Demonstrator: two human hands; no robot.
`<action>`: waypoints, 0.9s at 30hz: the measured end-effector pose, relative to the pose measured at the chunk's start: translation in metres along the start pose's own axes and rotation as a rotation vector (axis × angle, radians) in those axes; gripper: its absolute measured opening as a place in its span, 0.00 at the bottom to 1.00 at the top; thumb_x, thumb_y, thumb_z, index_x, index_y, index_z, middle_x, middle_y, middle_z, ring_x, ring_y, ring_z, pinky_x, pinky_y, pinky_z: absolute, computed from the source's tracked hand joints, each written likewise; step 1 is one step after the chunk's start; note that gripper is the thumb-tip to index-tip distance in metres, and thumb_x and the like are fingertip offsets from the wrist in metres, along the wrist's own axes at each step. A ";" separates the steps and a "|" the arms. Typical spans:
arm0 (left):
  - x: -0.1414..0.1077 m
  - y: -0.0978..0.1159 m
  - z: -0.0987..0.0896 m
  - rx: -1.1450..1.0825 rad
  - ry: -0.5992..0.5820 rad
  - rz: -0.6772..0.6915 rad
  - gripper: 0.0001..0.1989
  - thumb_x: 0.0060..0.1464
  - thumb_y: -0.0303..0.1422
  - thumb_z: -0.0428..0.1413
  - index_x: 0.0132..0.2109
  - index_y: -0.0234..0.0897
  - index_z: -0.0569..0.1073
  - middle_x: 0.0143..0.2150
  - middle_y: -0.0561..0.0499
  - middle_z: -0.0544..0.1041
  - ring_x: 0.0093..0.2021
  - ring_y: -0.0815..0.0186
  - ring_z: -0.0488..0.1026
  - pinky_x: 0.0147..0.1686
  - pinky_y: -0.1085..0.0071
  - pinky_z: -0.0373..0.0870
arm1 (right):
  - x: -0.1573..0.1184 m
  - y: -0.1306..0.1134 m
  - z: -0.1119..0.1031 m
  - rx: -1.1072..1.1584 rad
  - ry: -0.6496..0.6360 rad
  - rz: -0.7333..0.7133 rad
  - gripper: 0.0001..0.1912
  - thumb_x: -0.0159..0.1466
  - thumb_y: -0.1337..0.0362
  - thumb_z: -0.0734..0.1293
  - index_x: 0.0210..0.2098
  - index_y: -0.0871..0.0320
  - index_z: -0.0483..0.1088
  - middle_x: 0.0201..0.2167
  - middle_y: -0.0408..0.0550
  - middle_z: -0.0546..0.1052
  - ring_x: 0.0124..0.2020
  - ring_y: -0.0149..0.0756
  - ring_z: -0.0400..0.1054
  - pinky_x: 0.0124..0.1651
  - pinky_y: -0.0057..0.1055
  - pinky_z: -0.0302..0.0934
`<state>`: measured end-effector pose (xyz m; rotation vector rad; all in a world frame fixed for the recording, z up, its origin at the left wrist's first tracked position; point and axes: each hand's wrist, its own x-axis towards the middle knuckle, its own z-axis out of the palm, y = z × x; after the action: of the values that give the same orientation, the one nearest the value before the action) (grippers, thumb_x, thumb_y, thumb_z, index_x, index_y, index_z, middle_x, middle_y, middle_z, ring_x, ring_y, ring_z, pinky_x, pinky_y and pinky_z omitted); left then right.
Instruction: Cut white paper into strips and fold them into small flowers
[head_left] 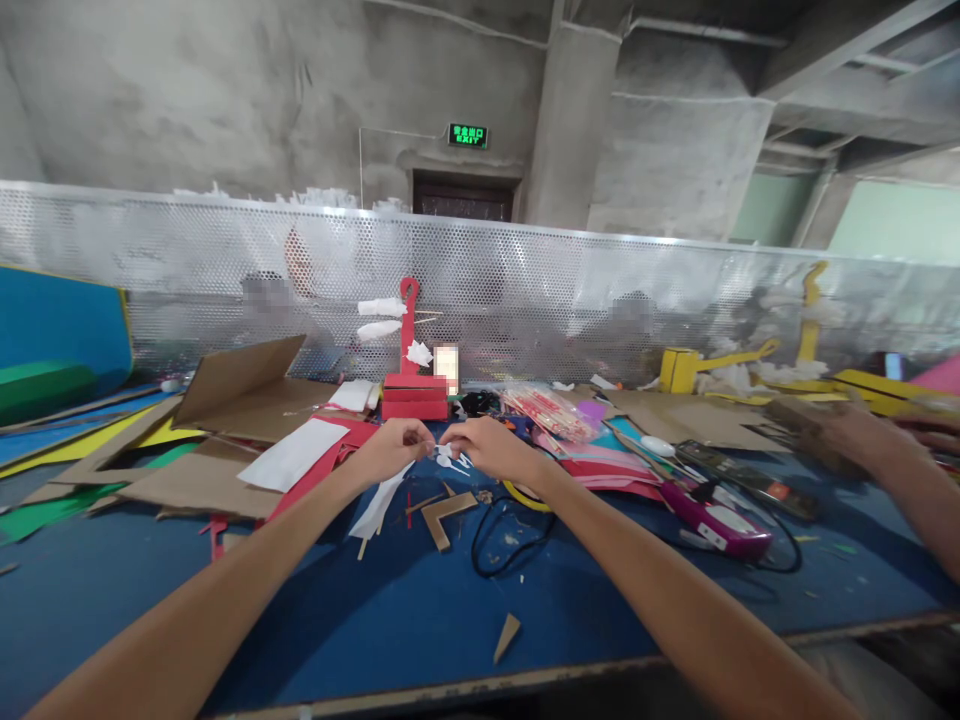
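My left hand (394, 447) and my right hand (480, 446) are close together over the middle of the blue table (360, 640). The fingers of both hands are pinched on a small white piece (442, 452) between them, probably paper. White scraps lie just below the fingertips. A white paper strip (379, 508) with a thin stick hangs or lies under my left hand. Behind the hands stands a red box (415, 396) with a red hooked post (408, 325) that bears white pieces.
Cardboard (247, 400) and white paper (292, 455) lie at left. An L-shaped cardboard piece (442, 520), a black cable (480, 570) and a purple device (716, 520) lie nearer. Another person's hand (862, 435) is at right. A perforated metal screen (525, 290) stands behind.
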<state>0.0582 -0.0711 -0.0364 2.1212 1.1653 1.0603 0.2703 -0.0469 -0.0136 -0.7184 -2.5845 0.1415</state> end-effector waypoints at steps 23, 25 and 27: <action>0.000 0.003 0.000 -0.072 0.012 -0.003 0.07 0.50 0.33 0.54 0.32 0.33 0.73 0.26 0.51 0.74 0.27 0.69 0.69 0.29 0.73 0.65 | 0.001 0.003 0.003 -0.128 0.123 0.050 0.14 0.65 0.70 0.59 0.29 0.60 0.73 0.32 0.47 0.75 0.33 0.31 0.67 0.38 0.25 0.53; 0.000 0.004 0.000 -0.059 0.003 0.007 0.07 0.50 0.33 0.54 0.33 0.33 0.73 0.27 0.51 0.74 0.28 0.69 0.69 0.30 0.74 0.65 | 0.001 0.001 0.002 -0.133 0.103 0.053 0.15 0.65 0.70 0.58 0.27 0.60 0.73 0.31 0.47 0.75 0.33 0.30 0.67 0.38 0.25 0.53; -0.001 0.004 0.000 -0.035 -0.001 0.001 0.07 0.50 0.34 0.54 0.33 0.34 0.73 0.27 0.51 0.75 0.28 0.69 0.69 0.29 0.73 0.65 | 0.001 0.000 0.002 -0.134 0.084 0.052 0.15 0.65 0.69 0.58 0.28 0.60 0.73 0.31 0.47 0.75 0.33 0.30 0.67 0.38 0.25 0.53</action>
<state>0.0594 -0.0739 -0.0338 2.0950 1.1369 1.0728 0.2687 -0.0464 -0.0148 -0.8215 -2.5139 -0.0454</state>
